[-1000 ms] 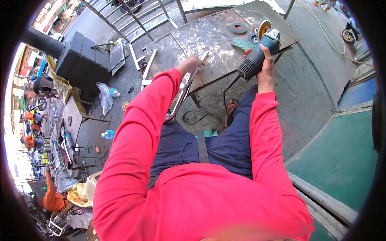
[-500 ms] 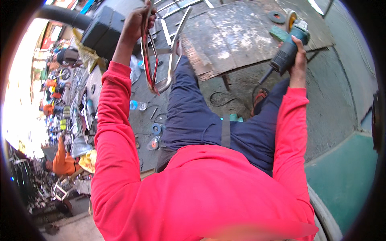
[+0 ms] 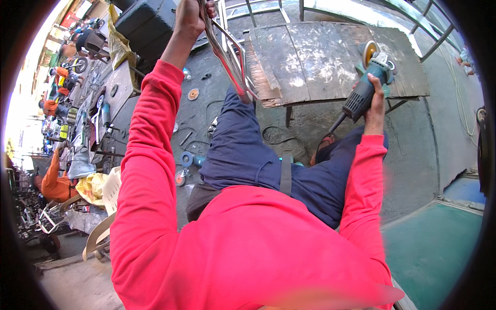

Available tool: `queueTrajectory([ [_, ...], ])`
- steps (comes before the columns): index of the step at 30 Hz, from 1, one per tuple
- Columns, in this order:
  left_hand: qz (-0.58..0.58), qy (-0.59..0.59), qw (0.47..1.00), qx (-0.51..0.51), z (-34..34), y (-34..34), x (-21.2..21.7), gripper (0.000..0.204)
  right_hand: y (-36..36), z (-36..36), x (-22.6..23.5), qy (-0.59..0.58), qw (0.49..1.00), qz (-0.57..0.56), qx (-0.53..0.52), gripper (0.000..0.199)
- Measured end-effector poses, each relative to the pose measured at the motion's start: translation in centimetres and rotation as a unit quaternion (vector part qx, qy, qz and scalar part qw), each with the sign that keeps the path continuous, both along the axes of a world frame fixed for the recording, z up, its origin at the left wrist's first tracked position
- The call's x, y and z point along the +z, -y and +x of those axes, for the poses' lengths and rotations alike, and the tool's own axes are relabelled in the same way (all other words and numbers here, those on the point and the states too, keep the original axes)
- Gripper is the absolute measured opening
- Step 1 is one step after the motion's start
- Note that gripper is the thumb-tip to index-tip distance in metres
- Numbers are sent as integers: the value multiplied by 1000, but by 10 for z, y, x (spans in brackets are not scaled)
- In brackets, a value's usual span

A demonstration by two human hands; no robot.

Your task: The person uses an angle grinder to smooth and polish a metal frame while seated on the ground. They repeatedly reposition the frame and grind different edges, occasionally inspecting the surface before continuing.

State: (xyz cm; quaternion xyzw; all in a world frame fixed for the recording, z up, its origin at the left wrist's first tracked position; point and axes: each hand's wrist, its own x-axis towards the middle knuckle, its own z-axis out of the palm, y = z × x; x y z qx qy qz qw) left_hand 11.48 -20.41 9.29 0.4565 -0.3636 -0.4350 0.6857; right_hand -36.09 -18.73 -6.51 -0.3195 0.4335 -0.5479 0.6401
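Raised at the upper left, my left hand (image 3: 192, 19) is closed round a bent metal tube frame (image 3: 225, 61). The frame is shiny, with reddish reflections, and its lower end hangs over my left knee. On the right, my right hand (image 3: 377, 106) wraps the dark body of an angle grinder (image 3: 359, 99). A yellow-faced disc (image 3: 369, 53) sits at the grinder's head, above the far right part of a worn wooden table (image 3: 310, 64). The grinder's cord runs down between my legs. Disc and metal frame are well apart.
Near my left leg, another grinder (image 3: 195, 159) and a small orange disc (image 3: 193, 94) lie on the floor. A dark block (image 3: 147, 28) stands at the upper left. Several people, including one in orange (image 3: 57, 178), are farther left. A green panel (image 3: 439, 253) is at right.
The metal frame has turned, so its bars now overlap more, and it has shifted right in the picture. The grinder sits slightly lower and more to the left. The whole view has shifted.
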Motion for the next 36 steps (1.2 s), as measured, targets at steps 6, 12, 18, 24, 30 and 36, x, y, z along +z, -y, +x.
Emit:
queueTrajectory([
  [6, -47, -22, 996, 75, -27, 7, -21, 42, -15, 20, -2, 16, 999, -4, 35, 51],
  [12, -84, -65, 977, 185, -53, 9, -26, 42, -29, 54, -6, -64, 995, -21, 78, 43],
  [18, -96, -49, 959, 263, -43, 26, -36, 41, -47, 75, 5, -62, 993, -7, 95, 34],
  [24, -36, 27, 937, 346, -14, 19, -47, 36, -58, 84, 7, -83, 992, -24, 97, 27],
  [30, -39, 103, 931, 347, -14, 18, -55, 35, -71, 96, 4, -147, 979, 1, 143, 26],
  [36, -41, 168, 925, 338, -26, 22, -57, 36, -78, 112, -5, -231, 957, 0, 178, 33],
])
